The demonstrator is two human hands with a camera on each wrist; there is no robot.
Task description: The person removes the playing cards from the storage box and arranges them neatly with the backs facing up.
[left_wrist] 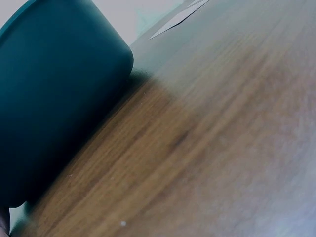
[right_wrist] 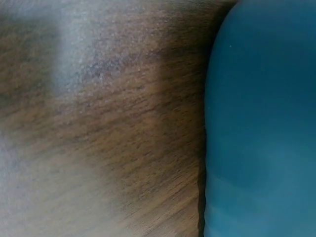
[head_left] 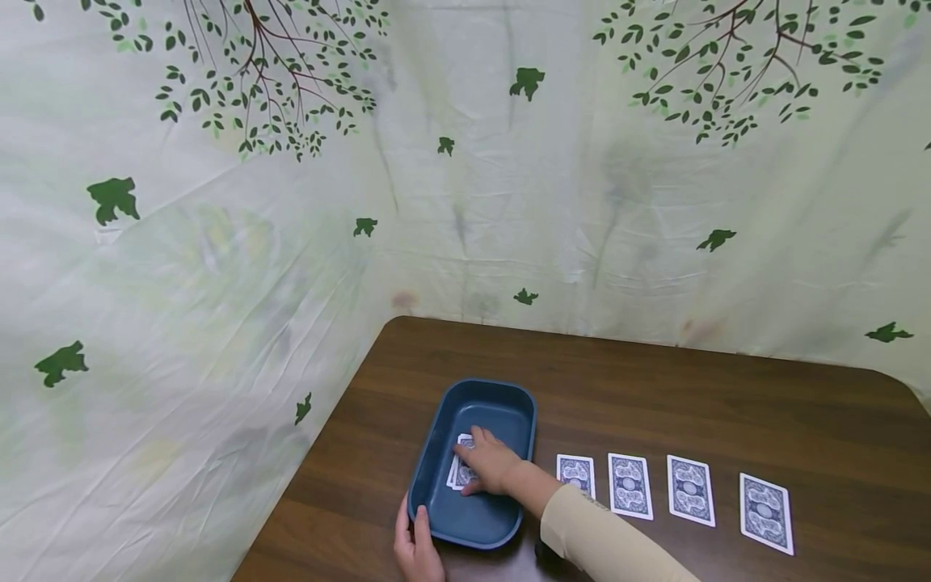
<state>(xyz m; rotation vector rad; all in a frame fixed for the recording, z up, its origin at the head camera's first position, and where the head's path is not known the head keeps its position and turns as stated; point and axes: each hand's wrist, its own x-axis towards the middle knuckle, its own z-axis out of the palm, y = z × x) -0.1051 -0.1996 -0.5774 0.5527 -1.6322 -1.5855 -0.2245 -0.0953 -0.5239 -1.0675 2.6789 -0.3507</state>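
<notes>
Right hand (head_left: 490,467): fingers extended, no grip visible, over the overlapping cards (head_left: 464,477) in the tray (head_left: 476,520). Left hand (head_left: 419,546): at the tray corner nearest it; grip cannot be determined. Caution: fingers dragging on withdrawal may skew the cards. Low sleeve (head_left: 604,533) travel may displace the row cards (head_left: 629,487) on the bench (head_left: 618,388), right of the right hand.

It's a screened-off corner, room type unclear — leaf-printed hangings (head_left: 465,194) border a wood-grained table (head_left: 618,396).
</notes>
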